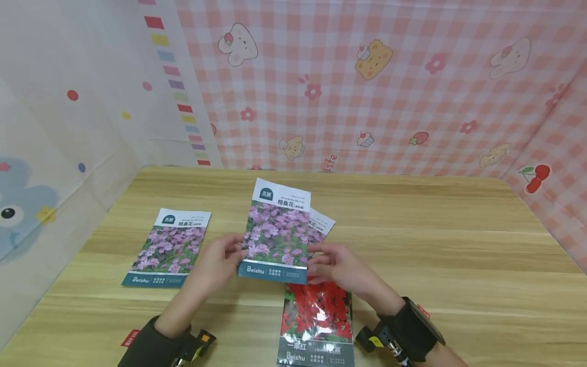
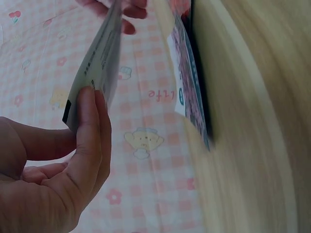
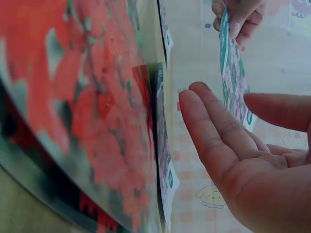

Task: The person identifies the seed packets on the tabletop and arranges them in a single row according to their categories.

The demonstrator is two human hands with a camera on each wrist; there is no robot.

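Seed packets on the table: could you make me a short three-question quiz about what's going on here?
1. True or false: the left hand pinches the raised purple packet.
2. Which colour are the flowers on the packet lying nearest the person? A) red B) yellow C) white
3. Fill in: a second purple packet lies flat on the table to the ___ of the raised one.

Key: 1 true. 2 A. 3 left. The right hand is open beside the raised packet, its fingers straight.

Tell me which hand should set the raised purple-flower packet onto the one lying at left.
Left, probably: the left hand already pinches the raised packet and is nearer the lying packet; the right hand looks open.
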